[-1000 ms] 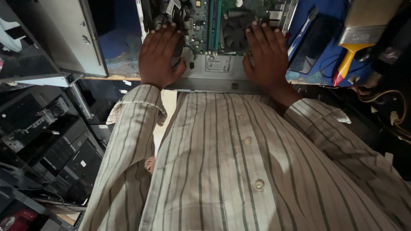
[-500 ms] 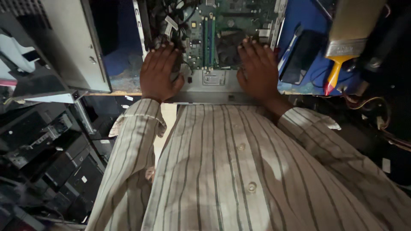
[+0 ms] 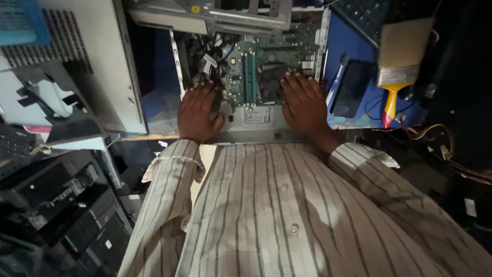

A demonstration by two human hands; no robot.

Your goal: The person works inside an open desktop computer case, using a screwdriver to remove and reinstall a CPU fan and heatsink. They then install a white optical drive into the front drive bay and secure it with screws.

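An opened desktop computer case lies on a blue table in front of me, its green motherboard exposed. My left hand rests flat on the case's near left part, fingers spread over dark cables. My right hand lies flat on the near right part, fingertips beside a dark fan. Neither hand holds anything. My striped shirt fills the lower part of the view.
A wide paintbrush with a yellow and red handle, a black phone and a pen lie right of the case. A grey case panel stands at the left. Stacked dark computer units sit below left.
The view has tilted so the case and both hands appear lower in the frame and more of the motherboard shows. Both hands stay flat on the case.
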